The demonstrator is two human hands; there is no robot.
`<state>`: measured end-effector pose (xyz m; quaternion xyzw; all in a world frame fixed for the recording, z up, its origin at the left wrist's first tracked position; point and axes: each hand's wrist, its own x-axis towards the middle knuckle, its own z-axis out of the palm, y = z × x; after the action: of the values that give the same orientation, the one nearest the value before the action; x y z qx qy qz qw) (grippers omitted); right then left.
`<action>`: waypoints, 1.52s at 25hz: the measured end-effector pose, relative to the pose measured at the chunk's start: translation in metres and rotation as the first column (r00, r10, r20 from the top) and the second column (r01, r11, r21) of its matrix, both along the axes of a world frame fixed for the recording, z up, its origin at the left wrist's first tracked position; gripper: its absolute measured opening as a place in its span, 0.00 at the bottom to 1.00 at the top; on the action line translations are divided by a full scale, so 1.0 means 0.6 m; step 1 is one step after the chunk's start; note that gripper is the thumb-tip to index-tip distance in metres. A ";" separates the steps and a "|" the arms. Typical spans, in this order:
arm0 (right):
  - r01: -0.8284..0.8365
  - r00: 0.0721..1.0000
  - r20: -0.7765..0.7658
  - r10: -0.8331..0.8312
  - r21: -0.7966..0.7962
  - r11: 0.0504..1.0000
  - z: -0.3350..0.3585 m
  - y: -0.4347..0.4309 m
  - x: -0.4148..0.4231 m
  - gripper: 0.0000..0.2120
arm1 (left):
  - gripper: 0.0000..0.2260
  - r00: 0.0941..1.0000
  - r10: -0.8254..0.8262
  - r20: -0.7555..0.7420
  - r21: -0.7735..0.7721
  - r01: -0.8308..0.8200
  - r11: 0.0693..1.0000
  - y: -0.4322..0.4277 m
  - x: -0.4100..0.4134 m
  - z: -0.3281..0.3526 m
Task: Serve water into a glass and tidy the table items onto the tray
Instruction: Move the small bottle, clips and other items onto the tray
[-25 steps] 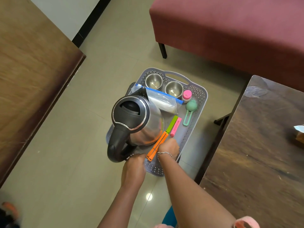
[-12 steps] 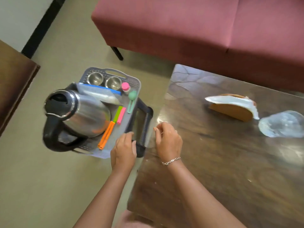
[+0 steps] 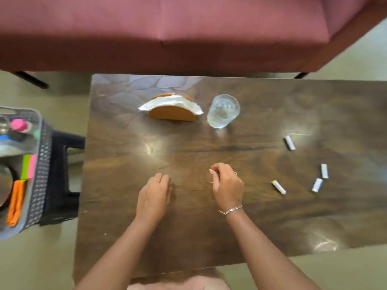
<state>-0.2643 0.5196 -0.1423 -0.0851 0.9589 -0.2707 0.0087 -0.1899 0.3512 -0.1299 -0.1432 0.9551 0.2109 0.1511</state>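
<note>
A maroon upholstered sofa [image 3: 188,28] runs along the far side of your dark wooden bench [image 3: 209,237]. Left of the bench and off it, the grey perforated plastic tray [image 3: 39,174] sits on a dark stool [image 3: 60,195]. Your left hand [image 3: 154,197] rests relaxed and empty on the bench. Your right hand [image 3: 227,186], beside it, has its fingers curled in with nothing visible inside. The clear drinking glass [image 3: 223,110] stands upright just right of a wooden napkin holder [image 3: 171,114]. Four small white cylinders [image 3: 289,142] lie scattered at right.

A home living room: a maroon sofa [image 3: 188,32] behind a low wooden counter [image 3: 261,216] with a napkin holder [image 3: 171,114], tiled floor.
</note>
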 end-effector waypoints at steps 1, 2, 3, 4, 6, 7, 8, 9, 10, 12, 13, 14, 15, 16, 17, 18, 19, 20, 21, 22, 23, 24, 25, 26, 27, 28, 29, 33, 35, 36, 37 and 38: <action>0.039 0.999 -0.002 -0.039 0.009 0.999 -0.003 0.043 -0.009 0.12 | 0.06 0.999 -0.039 -0.005 0.008 0.039 0.999 0.028 -0.016 -0.003; 0.080 0.997 -0.003 -0.080 0.027 0.996 -0.005 0.088 -0.017 0.11 | 0.06 0.997 -0.074 -0.015 0.023 0.075 0.997 0.056 -0.031 -0.007; 0.121 0.993 -0.018 -0.120 0.058 0.991 -0.009 0.134 -0.025 0.10 | 0.05 0.993 -0.114 -0.017 0.048 0.114 0.992 0.083 -0.046 -0.011; 0.161 0.987 -0.035 -0.158 0.105 0.981 -0.014 0.179 -0.032 0.08 | 0.06 0.986 -0.166 -0.018 0.064 0.167 0.984 0.110 -0.061 -0.014; 0.206 0.979 -0.057 -0.198 0.206 0.957 -0.026 0.261 -0.041 0.03 | 0.08 0.967 -0.253 -0.019 0.044 0.254 0.966 0.162 -0.088 -0.027; 0.190 0.982 -0.056 -0.181 0.252 0.949 -0.035 0.291 -0.043 0.03 | 0.08 0.963 -0.269 -0.013 0.046 0.270 0.962 0.184 -0.102 -0.029; 0.152 0.988 -0.036 -0.148 0.301 0.941 -0.043 0.312 -0.044 0.04 | 0.08 0.958 -0.287 -0.027 0.044 0.288 0.957 0.202 -0.114 -0.031; 0.104 0.994 -0.007 -0.108 0.347 0.932 -0.054 0.329 -0.046 0.06 | 0.07 0.946 -0.321 -0.042 0.042 0.322 0.946 0.221 -0.126 -0.030; 0.063 0.996 0.041 -0.085 0.380 0.923 -0.062 0.338 -0.048 0.10 | 0.06 0.932 -0.360 -0.048 0.037 0.362 0.931 0.238 -0.140 -0.027; 0.019 0.993 0.102 -0.065 0.398 0.917 -0.077 0.346 -0.052 0.14 | 0.07 0.903 -0.425 -0.057 -0.011 0.425 0.905 0.267 -0.166 -0.029; 0.016 0.994 0.090 -0.056 0.398 0.917 -0.083 0.347 -0.054 0.11 | 0.08 0.884 -0.462 -0.069 -0.032 0.461 0.887 0.277 -0.180 -0.029; 0.022 0.996 0.068 -0.053 0.400 0.916 -0.086 0.347 -0.054 0.07 | 0.10 0.853 -0.513 -0.095 -0.061 0.509 0.859 0.286 -0.197 -0.031; 0.035 0.998 0.038 -0.054 0.394 0.918 -0.092 0.348 -0.055 0.05 | 0.13 0.801 -0.583 -0.137 -0.118 0.571 0.812 0.297 -0.214 -0.036; 0.051 0.998 0.019 -0.063 0.390 0.920 -0.094 0.346 -0.057 0.09 | 0.15 0.749 -0.643 -0.162 -0.173 0.620 0.766 0.305 -0.230 -0.046; 0.054 0.998 -0.001 -0.058 0.401 0.915 -0.099 0.346 -0.057 0.12 | 0.14 0.710 -0.677 -0.193 -0.186 0.651 0.736 0.313 -0.249 -0.055; 0.056 0.998 -0.003 -0.060 0.406 0.912 -0.099 0.347 -0.060 0.14 | 0.12 0.672 -0.710 -0.211 -0.189 0.685 0.704 0.323 -0.268 -0.064; 0.062 0.998 -0.019 -0.060 0.408 0.911 -0.102 0.349 -0.061 0.15 | 0.10 0.634 -0.740 -0.226 -0.199 0.713 0.672 0.335 -0.288 -0.067; 0.075 0.997 -0.026 -0.070 0.403 0.912 -0.101 0.351 -0.063 0.15 | 0.09 0.596 -0.769 -0.231 -0.216 0.739 0.638 0.349 -0.308 -0.067; 0.097 0.995 -0.053 -0.082 0.391 0.915 -0.104 0.354 -0.064 0.15 | 0.08 0.546 -0.802 -0.243 -0.235 0.769 0.595 0.364 -0.328 -0.072; 0.120 0.992 -0.073 -0.100 0.369 0.922 -0.102 0.358 -0.065 0.15 | 0.08 0.485 -0.842 -0.237 -0.267 0.800 0.537 0.380 -0.347 -0.076; 0.141 0.988 -0.110 -0.108 0.351 0.926 -0.102 0.363 -0.065 0.14 | 0.08 0.430 -0.875 -0.223 -0.291 0.827 0.481 0.398 -0.366 -0.082; 0.151 0.985 -0.134 -0.112 0.333 0.931 -0.098 0.368 -0.063 0.13 | 0.08 0.383 -0.901 -0.204 -0.315 0.846 0.431 0.417 -0.384 -0.084; 0.162 0.980 -0.162 -0.115 0.316 0.935 -0.094 0.374 -0.060 0.12 | 0.10 0.355 -0.913 -0.201 -0.337 0.850 0.404 0.435 -0.400 -0.085; 0.171 0.977 -0.174 -0.124 0.296 0.940 -0.089 0.381 -0.057 0.11 | 0.14 0.355 -0.923 -0.151 -0.337 0.859 0.386 0.453 -0.414 -0.088; 0.184 0.973 -0.187 -0.134 0.283 0.941 -0.086 0.390 -0.052 0.09 | 0.18 0.352 -0.930 -0.102 -0.343 0.865 0.365 0.470 -0.427 -0.097; 0.201 0.969 -0.194 -0.150 0.273 0.941 -0.084 0.399 -0.048 0.09 | 0.20 0.320 -0.947 -0.026 -0.396 0.867 0.303 0.479 -0.438 -0.108; 0.216 0.965 -0.205 -0.164 0.267 0.939 -0.084 0.408 -0.045 0.09 | 0.20 0.320 -0.947 0.027 -0.399 0.872 0.283 0.483 -0.446 -0.114; 0.241 0.951 -0.257 -0.174 0.254 0.937 -0.082 0.433 -0.039 0.10 | 0.13 0.267 -0.958 -0.108 -0.440 0.851 0.287 0.481 -0.454 -0.129; 0.239 0.949 -0.263 -0.173 0.247 0.939 -0.078 0.437 -0.041 0.08 | 0.10 0.266 -0.955 -0.132 -0.461 0.836 0.297 0.468 -0.452 -0.131; 0.239 0.950 -0.260 -0.175 0.238 0.941 -0.074 0.435 -0.043 0.09 | 0.08 0.293 -0.942 -0.162 -0.439 0.834 0.335 0.461 -0.452 -0.123; 0.238 0.950 -0.258 -0.178 0.225 0.945 -0.071 0.432 -0.045 0.09 | 0.06 0.317 -0.924 -0.213 -0.413 0.828 0.379 0.455 -0.448 -0.111; 0.233 0.950 -0.257 -0.176 0.211 0.949 -0.066 0.426 -0.048 0.09 | 0.04 0.388 -0.885 -0.257 -0.378 0.803 0.461 0.447 -0.439 -0.101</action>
<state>-0.2931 0.7749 -0.1822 -0.0145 0.9822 -0.1409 -0.1231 -0.4535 0.6192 -0.1903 0.3994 0.9159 0.0361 0.0139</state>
